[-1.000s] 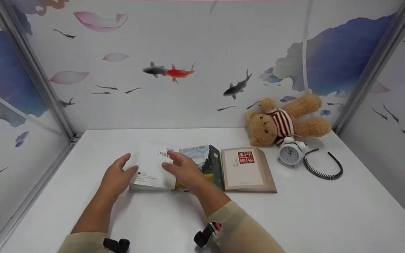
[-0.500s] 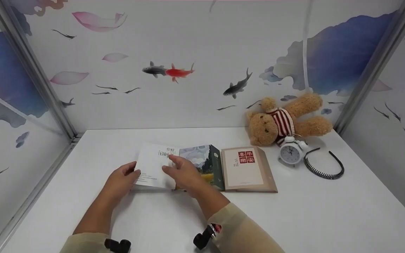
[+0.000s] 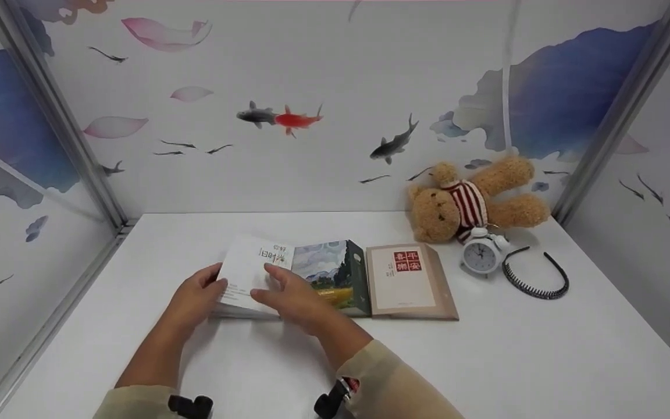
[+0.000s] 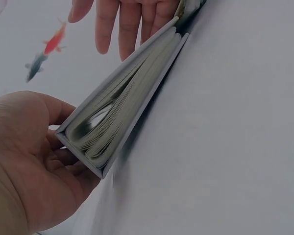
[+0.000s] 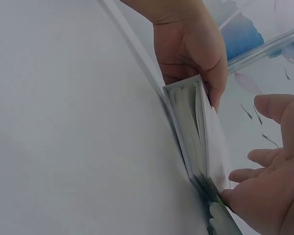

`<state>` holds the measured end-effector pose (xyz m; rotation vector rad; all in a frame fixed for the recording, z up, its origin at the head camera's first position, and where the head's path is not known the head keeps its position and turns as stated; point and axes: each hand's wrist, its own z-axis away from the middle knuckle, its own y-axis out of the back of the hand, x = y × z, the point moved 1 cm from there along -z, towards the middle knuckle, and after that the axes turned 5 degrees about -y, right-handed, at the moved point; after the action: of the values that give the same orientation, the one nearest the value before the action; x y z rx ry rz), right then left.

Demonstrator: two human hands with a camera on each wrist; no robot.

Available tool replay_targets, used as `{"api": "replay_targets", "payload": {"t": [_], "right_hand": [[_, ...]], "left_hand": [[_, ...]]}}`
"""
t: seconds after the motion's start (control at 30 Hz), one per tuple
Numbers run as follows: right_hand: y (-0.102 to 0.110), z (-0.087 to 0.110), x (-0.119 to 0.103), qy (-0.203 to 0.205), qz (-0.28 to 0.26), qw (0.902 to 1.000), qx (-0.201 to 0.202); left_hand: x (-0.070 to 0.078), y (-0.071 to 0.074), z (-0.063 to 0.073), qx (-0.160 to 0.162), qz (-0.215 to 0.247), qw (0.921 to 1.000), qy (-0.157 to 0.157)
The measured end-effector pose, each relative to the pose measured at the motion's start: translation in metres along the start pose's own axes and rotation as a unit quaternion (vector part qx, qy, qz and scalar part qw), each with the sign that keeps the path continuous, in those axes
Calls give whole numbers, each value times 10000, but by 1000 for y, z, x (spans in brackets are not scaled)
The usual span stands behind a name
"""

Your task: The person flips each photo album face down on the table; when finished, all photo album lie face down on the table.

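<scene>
A white book point(image 3: 252, 276) lies at the left end of a row of books. My left hand point(image 3: 193, 298) grips its left edge, thumb on the cover; in the left wrist view the fingers curl at the spine point(image 4: 81, 155). Loosely bundled pages show between the covers. My right hand point(image 3: 291, 297) extends over the book's right part, thumb and forefinger spread apart. In the right wrist view its fingers point(image 5: 264, 156) stay fairly straight beside the cover; whether they touch it I cannot tell. Beside the white book is a book with a painted landscape cover point(image 3: 326, 273).
Right of the painted book lies a brown book point(image 3: 405, 282) with red squares. A teddy bear point(image 3: 457, 203) in a striped shirt lies at the back right. A white alarm clock point(image 3: 480, 256) and a black headband point(image 3: 535, 291) stand and lie near it on the white table point(image 3: 515, 355).
The left hand has gone from spread fingers to gripping the white book's edge. The book has shifted and turned slightly leftward, showing more of the painted cover. The right hand has moved left.
</scene>
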<state>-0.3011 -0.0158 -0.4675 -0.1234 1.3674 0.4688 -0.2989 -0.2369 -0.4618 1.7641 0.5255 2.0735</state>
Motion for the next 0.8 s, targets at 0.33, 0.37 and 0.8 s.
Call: {"api": "replay_targets", "payload": {"t": [0.33, 0.37, 0.8], "right_hand": [[1, -2, 3, 165, -136, 9994, -256], [2, -1, 2, 160, -160, 9994, -251], [12, 10, -18, 668, -1092, 9880, -869]], "left_hand": [[13, 6, 10, 227, 310, 9993, -27], [15, 6, 11, 269, 366, 9990, -40], [45, -4, 29, 409, 1227, 9883, -812]]}}
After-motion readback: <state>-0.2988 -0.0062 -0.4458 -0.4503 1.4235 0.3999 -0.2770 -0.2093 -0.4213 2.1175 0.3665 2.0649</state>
